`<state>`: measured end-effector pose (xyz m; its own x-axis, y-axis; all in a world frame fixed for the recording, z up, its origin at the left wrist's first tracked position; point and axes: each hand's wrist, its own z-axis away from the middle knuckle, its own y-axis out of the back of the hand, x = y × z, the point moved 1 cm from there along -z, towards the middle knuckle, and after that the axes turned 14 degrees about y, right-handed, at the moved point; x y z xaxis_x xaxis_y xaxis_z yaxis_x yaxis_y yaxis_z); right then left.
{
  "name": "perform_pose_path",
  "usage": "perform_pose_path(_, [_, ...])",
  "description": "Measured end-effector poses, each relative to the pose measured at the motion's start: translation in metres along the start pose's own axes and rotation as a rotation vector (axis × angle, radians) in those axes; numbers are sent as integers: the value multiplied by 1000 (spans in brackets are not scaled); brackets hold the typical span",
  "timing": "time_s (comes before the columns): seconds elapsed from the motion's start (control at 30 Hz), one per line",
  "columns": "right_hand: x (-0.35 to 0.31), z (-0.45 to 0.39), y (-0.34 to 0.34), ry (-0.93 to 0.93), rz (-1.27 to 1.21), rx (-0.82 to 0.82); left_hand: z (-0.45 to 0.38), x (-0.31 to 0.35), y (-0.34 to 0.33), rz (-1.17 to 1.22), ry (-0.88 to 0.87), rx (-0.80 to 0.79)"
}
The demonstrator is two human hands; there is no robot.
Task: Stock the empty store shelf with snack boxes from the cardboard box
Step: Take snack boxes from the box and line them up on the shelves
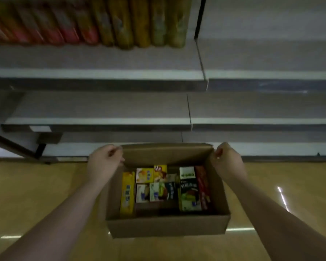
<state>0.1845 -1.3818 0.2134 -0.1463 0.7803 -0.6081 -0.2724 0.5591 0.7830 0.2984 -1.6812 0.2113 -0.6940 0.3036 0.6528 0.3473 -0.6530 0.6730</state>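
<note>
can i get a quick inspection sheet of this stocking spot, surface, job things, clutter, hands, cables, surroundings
surface: wood-look floor with light glare; no table seen.
job's things: open cardboard box, held above the floor, with snack boxes packed inside; yellow box along its left wall, red box along its right. Lower shelf bare.
clutter: nothing seen.
grippers: left hand grips the box's far left corner, fingers curled over the rim; right hand grips the far right corner likewise.
cables: nothing seen.
surroundings: upper shelf carries a row of red and yellow packs at the left; its right part is bare. Image dim and blurred.
</note>
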Motion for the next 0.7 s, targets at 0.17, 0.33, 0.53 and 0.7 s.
perform_pose_path(0.17, [75, -1, -101, -120, -84, -35, -18, -89, -64, 139, 79, 18])
perform_pose_path(0.33, [127, -6, -182, -193, -191, -33, -41, -155, -133, 178, 185, -12])
perform_pose_path(0.53, [180, -54, -244, -205, -235, -6, -96, -198, -193, 154, 223, -133])
perform_pose_path(0.7, [213, -79, -248, -186, -62, -167, -120, -179, -216, 347, 179, -197])
